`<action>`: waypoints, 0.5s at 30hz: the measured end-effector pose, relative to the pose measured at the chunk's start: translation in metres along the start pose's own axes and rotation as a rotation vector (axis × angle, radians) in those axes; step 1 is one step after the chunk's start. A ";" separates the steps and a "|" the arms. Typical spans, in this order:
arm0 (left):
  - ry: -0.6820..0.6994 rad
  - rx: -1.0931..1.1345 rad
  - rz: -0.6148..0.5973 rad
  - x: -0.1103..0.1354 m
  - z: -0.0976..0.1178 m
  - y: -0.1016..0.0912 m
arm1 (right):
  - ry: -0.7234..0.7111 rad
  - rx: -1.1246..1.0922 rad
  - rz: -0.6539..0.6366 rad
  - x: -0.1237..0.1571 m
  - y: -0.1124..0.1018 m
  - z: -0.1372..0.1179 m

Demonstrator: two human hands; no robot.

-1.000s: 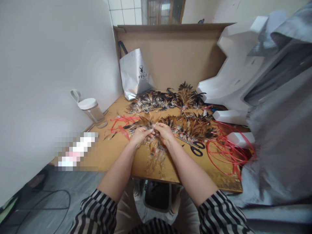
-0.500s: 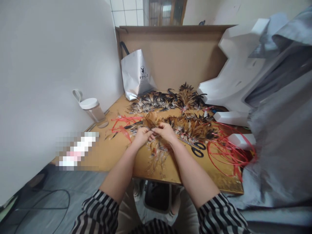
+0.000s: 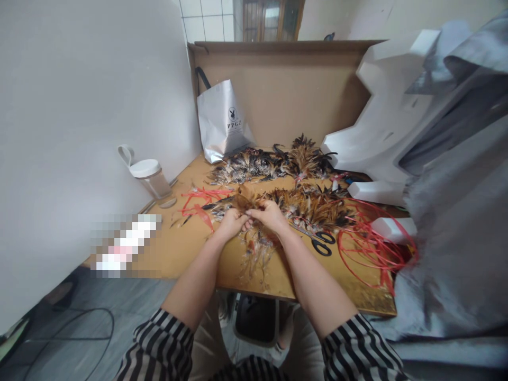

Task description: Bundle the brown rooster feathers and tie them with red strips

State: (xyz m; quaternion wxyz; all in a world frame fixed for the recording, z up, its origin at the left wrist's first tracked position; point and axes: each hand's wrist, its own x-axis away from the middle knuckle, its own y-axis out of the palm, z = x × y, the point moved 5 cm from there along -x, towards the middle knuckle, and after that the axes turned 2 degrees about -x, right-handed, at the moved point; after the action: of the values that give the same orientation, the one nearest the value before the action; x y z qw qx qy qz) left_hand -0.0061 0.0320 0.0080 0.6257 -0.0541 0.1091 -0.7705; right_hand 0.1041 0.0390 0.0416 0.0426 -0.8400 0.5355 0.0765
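- Brown cardboard panel (image 3: 297, 95) backs a wooden table (image 3: 178, 251), seen from the head camera, with a pale wall (image 3: 99, 95) at left and a white foam piece (image 3: 397, 106) and grey cloth (image 3: 464, 211) at right.
- Left hand (image 3: 233, 221) of a worker in striped sleeves (image 3: 159, 344) is clamped on the lower end of a tuft of brown feathers (image 3: 243, 200), near the front of the table.
- Right hand (image 3: 270, 216) meets it there, thumb and fingers pinched together on the same tuft; whether a strand runs between the fingertips is too small to tell.
- Just right of the hands lies a row of brown feathers (image 3: 313, 203); a darker row of feathers (image 3: 254, 165) stretches behind, below a silver bag (image 3: 222, 119).
- Black-handled scissors (image 3: 316, 238) rest beside the right wrist, near a tangle of red strips (image 3: 365, 246); more red strips (image 3: 204, 196) lie to the left.
- Loose feathers (image 3: 254, 259) are strewn between the forearms, while a white-lidded container (image 3: 153, 182) stands tilted in view by the wall.
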 end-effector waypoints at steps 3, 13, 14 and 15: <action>-0.015 -0.050 -0.005 0.001 0.000 0.001 | -0.016 0.031 -0.042 0.001 0.006 0.000; 0.052 0.049 0.018 0.001 0.003 0.005 | -0.067 0.254 0.324 -0.002 -0.010 0.008; 0.052 0.052 0.027 0.000 0.003 0.005 | -0.073 0.291 0.341 -0.002 -0.011 0.007; 0.053 0.054 0.039 0.000 0.003 0.004 | -0.080 0.319 0.352 -0.001 -0.011 0.006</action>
State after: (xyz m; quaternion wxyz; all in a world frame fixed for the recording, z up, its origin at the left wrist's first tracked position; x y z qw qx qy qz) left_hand -0.0012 0.0309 0.0097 0.6386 -0.0145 0.1057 -0.7621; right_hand 0.1132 0.0459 0.0359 0.1820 -0.7127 0.6768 0.0302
